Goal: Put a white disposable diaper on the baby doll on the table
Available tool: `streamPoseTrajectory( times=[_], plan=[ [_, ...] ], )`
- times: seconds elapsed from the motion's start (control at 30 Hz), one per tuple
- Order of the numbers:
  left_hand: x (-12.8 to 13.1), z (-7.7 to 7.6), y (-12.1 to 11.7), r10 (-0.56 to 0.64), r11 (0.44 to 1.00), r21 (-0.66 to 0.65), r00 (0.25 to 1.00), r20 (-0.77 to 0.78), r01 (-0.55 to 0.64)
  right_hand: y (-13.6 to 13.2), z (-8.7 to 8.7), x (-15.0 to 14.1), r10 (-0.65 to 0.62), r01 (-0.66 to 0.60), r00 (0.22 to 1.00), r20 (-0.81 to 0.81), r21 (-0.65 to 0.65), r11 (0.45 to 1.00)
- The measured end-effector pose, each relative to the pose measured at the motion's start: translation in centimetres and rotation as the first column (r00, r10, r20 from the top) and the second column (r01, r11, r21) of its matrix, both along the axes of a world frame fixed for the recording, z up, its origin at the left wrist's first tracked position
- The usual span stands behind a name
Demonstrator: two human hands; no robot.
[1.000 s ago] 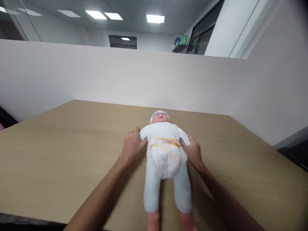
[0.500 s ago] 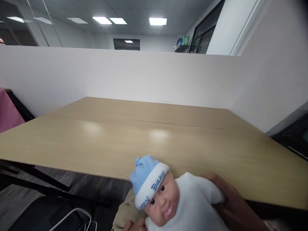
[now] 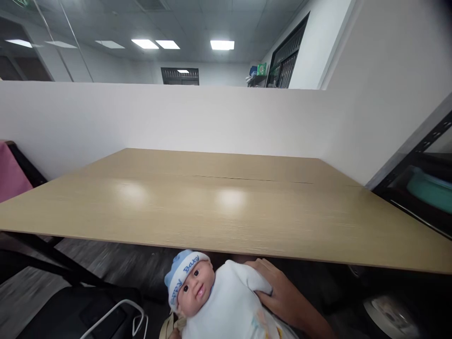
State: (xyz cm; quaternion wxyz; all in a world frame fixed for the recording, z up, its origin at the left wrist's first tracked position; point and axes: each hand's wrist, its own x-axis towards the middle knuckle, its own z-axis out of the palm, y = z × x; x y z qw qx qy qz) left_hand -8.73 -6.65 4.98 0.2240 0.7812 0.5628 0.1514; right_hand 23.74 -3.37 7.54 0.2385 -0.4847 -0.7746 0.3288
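A baby doll (image 3: 221,306) in a white top and a blue-and-white hat with "Baby" lettering lies tilted at the table's near edge, low in the head view, its face turned up. My right hand (image 3: 273,287) wraps the doll's arm and side, thumb below the sleeve and fingers over it. Only a sliver of my left hand (image 3: 174,334) shows at the bottom edge, against the doll's other arm below its head; most of it is out of frame. The doll's lower body is cut off by the frame.
A wide wooden table (image 3: 197,212) stretches ahead to a white partition (image 3: 212,117). At left below are a black chair (image 3: 70,310) and a white curved tube (image 3: 120,306). A black metal shelf (image 3: 416,165) with a green item stands on the right.
The doll has moved down and left with my hands, from over the table's near edge to below it. The view has tilted up and turned right, showing more of the shelf.
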Motion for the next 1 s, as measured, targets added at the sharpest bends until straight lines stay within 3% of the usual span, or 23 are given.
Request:
streamPoseTrajectory(
  times=[0.1,0.17,0.23,0.3,0.43,0.5,0.57,0.67,0.77,0.87,0.93,1.0],
  plan=[
    [1.7,-0.4,3.4,0.022,1.000,0.007,1.000,-0.009,-0.022,0.1,-2.0,0.1,-0.039,0.043,0.986,0.160,-0.024,0.999],
    [2.8,-0.4,5.4,0.052,0.999,0.005,0.998,-0.029,-0.052,-0.3,-3.5,0.5,-0.062,0.070,0.981,0.186,-0.040,0.997],
    [3.3,-0.4,6.3,0.096,0.995,-0.003,0.992,-0.077,-0.096,-1.2,-4.8,1.1,-0.060,0.069,0.990,0.126,-0.063,0.996],
    [2.7,-0.3,5.6,0.065,0.998,-0.002,0.990,-0.126,-0.066,-2.2,-5.7,1.7,-0.056,0.063,0.996,0.073,-0.098,0.993],
    [0.6,-0.6,1.4,-0.112,0.994,-0.005,0.983,-0.145,0.112,-3.5,-6.2,1.9,-0.055,0.059,0.998,0.041,-0.117,0.991],
    [0.9,-1.1,0.1,-0.171,0.985,-0.001,0.979,-0.113,0.172,-3.4,-6.3,1.7,-0.072,0.074,0.997,0.018,-0.075,0.994],
    [2.5,-1.8,0.2,-0.334,0.942,0.031,0.943,-0.005,0.334,-2.9,-6.9,1.5,-0.092,0.092,0.996,0.006,-0.048,0.995],
    [5.7,-2.2,2.2,-0.593,0.803,0.069,0.781,0.194,0.592,-2.0,-9.2,2.2,-0.151,0.148,0.987,-0.048,-0.063,0.987],
    [7.3,-1.3,3.6,-0.623,0.762,0.015,0.726,0.292,0.648,-1.7,-11.5,3.5,-0.301,0.296,0.945,-0.125,-0.061,0.953],
    [6.9,0.5,3.3,-0.553,0.790,-0.028,0.731,0.401,0.613,-2.3,-10.7,3.5,-0.344,0.340,0.927,-0.146,-0.053,0.939],
    [5.7,1.5,2.6,-0.482,0.791,-0.097,0.713,0.509,0.604,-2.9,-8.5,2.2,-0.236,0.232,0.962,-0.136,-0.048,0.972],
    [3.9,1.9,2.1,-0.407,0.739,-0.229,0.691,0.597,0.633,-3.2,-6.1,0.5,-0.043,0.040,0.994,-0.102,-0.033,0.999]
  ],
)
